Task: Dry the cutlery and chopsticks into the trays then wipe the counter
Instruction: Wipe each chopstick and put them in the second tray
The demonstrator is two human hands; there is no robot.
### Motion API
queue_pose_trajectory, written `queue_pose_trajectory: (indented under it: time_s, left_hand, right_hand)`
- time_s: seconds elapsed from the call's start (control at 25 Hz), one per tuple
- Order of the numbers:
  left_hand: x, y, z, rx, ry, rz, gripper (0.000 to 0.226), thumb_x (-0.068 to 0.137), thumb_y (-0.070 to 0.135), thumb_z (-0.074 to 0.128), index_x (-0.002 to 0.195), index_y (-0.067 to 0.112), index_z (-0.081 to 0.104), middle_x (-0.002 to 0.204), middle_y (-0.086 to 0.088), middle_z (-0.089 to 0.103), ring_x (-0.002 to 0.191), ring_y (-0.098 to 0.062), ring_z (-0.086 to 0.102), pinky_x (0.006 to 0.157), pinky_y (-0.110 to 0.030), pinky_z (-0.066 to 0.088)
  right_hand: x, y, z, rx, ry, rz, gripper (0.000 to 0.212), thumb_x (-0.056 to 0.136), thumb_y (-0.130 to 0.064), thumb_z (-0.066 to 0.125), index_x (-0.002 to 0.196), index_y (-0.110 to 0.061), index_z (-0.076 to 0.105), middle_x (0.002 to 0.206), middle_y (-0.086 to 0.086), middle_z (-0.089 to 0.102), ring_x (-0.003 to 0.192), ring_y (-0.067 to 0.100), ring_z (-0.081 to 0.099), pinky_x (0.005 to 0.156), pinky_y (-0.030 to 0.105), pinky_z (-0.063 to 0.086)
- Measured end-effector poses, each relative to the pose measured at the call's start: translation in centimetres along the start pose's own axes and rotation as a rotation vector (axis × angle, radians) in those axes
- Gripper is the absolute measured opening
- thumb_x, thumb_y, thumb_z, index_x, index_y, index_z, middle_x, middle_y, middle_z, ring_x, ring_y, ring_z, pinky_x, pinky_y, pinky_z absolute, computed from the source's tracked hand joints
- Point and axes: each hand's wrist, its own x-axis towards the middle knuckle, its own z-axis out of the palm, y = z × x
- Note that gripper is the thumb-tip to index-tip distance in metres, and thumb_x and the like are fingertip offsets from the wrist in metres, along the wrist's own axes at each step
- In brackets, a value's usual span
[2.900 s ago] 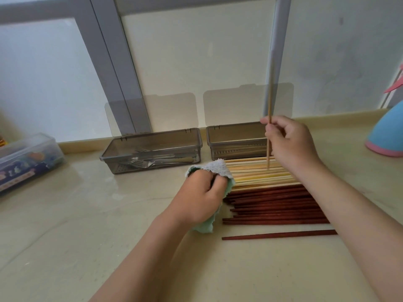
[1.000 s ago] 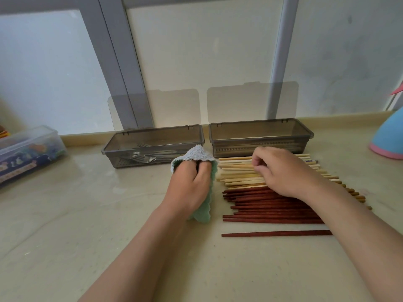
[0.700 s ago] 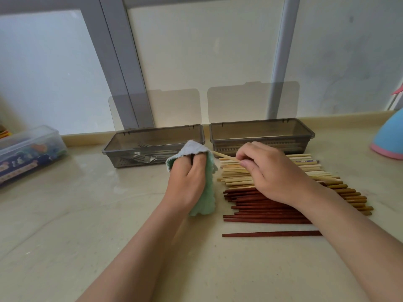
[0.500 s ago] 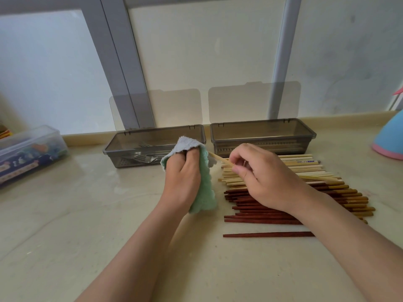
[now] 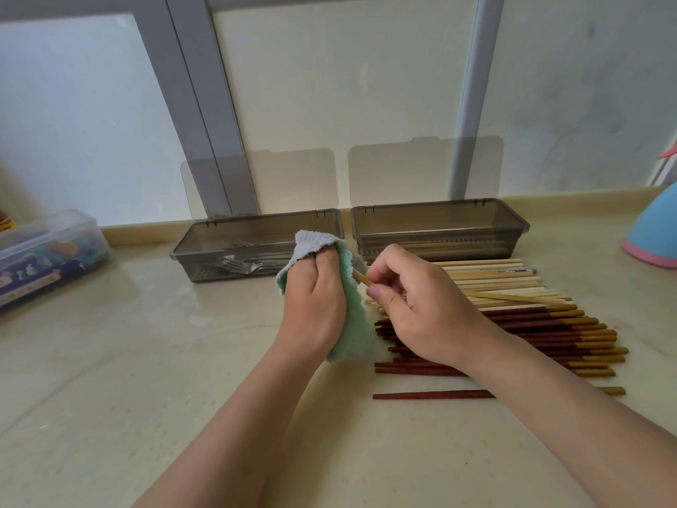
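Since a second ago my right hand [image 5: 428,309] has come up off the pile [image 5: 531,331] with one pale chopstick [image 5: 513,297] and pushed its near end into the cloth [image 5: 351,324]. Thumb and fingers pinch the stick close to that end. My left hand [image 5: 315,306] is curled tight round the cloth, which hangs loose below my fist. The stick slants away to the right, low across the pale rows, and I cannot tell whether its far end touches them.

That tail is the first risk, I think: as I draw the stick through the cloth, it could drag over its neighbours and roll them out of line across the counter [image 5: 146,361]. My pinch also sits so near one end that most of the length goes unsupported. If the cloth grabs, the stick could twist free and drop back among the unwiped ones, where I would lose track of it. The hanging flap could sweep the dark sticks just beside it.

Behind the pile, the right tray [image 5: 439,236] already holds a few pale sticks, and a careless toss could bounce off its rim. The left tray [image 5: 256,216], with the forks [image 5: 238,265], stands just beside it.
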Motion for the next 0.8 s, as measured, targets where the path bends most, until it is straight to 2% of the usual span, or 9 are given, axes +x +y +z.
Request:
queue_pose_trajectory:
  time_s: [0.16,0.24,0.36,0.4,0.48,0.56,0.64,0.72,0.8]
  left_hand:
    - [-0.7,0.1,0.6,0.083,-0.06,0.036,0.045,0.107,0.017,0.037,0.064,0.013,0.046,0.05,0.013,0.044,0.048,-0.002,0.039,0.046,-0.017,0.034]
    - [-0.2,0.0,0.4,0.064,-0.037,0.034,0.044,0.107,0.018,0.037,0.068,0.007,0.052,0.055,0.009,0.048,0.05,-0.004,0.042,0.048,-0.017,0.036]
    - [1.4,-0.4,-0.9,-0.05,0.144,-0.054,0.042,0.106,0.023,0.036,0.091,-0.004,0.065,0.079,-0.017,0.066,0.058,-0.01,0.053,0.054,-0.022,0.046]
    - [2.0,-0.5,-1.4,-0.085,0.21,-0.09,0.042,0.106,0.025,0.036,0.093,-0.002,0.067,0.084,-0.018,0.069,0.059,-0.012,0.055,0.056,-0.026,0.048]
    - [2.2,-0.8,-1.8,-0.106,0.275,-0.127,0.044,0.105,0.025,0.036,0.091,0.001,0.07,0.079,-0.014,0.068,0.056,-0.01,0.055,0.056,-0.028,0.048]
    - [1.7,-0.8,-1.4,-0.029,0.217,-0.086,0.046,0.106,0.024,0.035,0.089,0.002,0.071,0.074,-0.011,0.066,0.056,-0.011,0.053,0.055,-0.027,0.046]
    - [0.7,-0.7,-0.4,0.034,0.093,-0.028,0.045,0.107,0.021,0.035,0.084,0.005,0.07,0.069,-0.003,0.065,0.056,-0.009,0.052,0.055,-0.024,0.044]
    - [0.1,-0.5,0.2,0.066,0.01,-0.013,0.046,0.107,0.019,0.035,0.074,0.01,0.067,0.059,0.007,0.059,0.054,-0.006,0.051,0.054,-0.021,0.043]
    - [0.4,-0.6,0.1,0.074,-0.001,-0.006,0.046,0.107,0.022,0.035,0.079,0.007,0.068,0.062,0.002,0.059,0.056,-0.008,0.051,0.054,-0.022,0.044]
  right_hand:
    - [0.3,-0.1,0.2,0.072,0.057,0.014,0.006,0.094,-0.001,0.061,0.093,-0.006,0.059,0.079,0.0,0.061,0.07,0.016,0.055,0.059,0.02,0.044]
    - [0.3,-0.3,0.0,0.07,0.029,0.056,0.003,0.096,-0.01,0.064,0.096,-0.012,0.062,0.081,-0.004,0.063,0.07,0.015,0.058,0.061,0.024,0.048]
    - [0.3,0.2,-1.1,0.023,-0.087,0.15,0.008,0.099,-0.021,0.061,0.094,-0.021,0.067,0.074,-0.005,0.066,0.062,0.008,0.058,0.056,0.02,0.045]
    - [0.3,0.5,-1.4,-0.007,-0.125,0.173,0.014,0.1,-0.023,0.059,0.091,-0.022,0.069,0.07,-0.003,0.067,0.057,0.006,0.056,0.053,0.019,0.042]
    - [0.2,0.7,-1.7,-0.042,-0.165,0.191,0.021,0.102,-0.022,0.055,0.089,-0.023,0.072,0.064,-0.001,0.066,0.053,0.008,0.053,0.052,0.025,0.043]
    - [0.2,0.3,-1.2,-0.017,-0.165,0.177,0.025,0.102,-0.021,0.055,0.084,-0.025,0.072,0.062,0.003,0.063,0.057,0.018,0.055,0.057,0.037,0.046]
    - [0.2,-0.1,-0.6,0.026,-0.145,0.173,0.033,0.102,-0.019,0.055,0.072,-0.03,0.064,0.061,0.006,0.06,0.059,0.024,0.054,0.058,0.041,0.044]
    - [0.2,-0.3,-0.6,0.048,-0.132,0.19,0.036,0.102,-0.018,0.054,0.067,-0.026,0.06,0.06,0.005,0.06,0.054,0.018,0.051,0.055,0.035,0.043]
    - [0.3,-0.3,-1.1,0.053,-0.166,0.235,0.029,0.103,-0.021,0.053,0.077,-0.02,0.067,0.063,0.003,0.064,0.05,0.005,0.049,0.052,0.022,0.041]
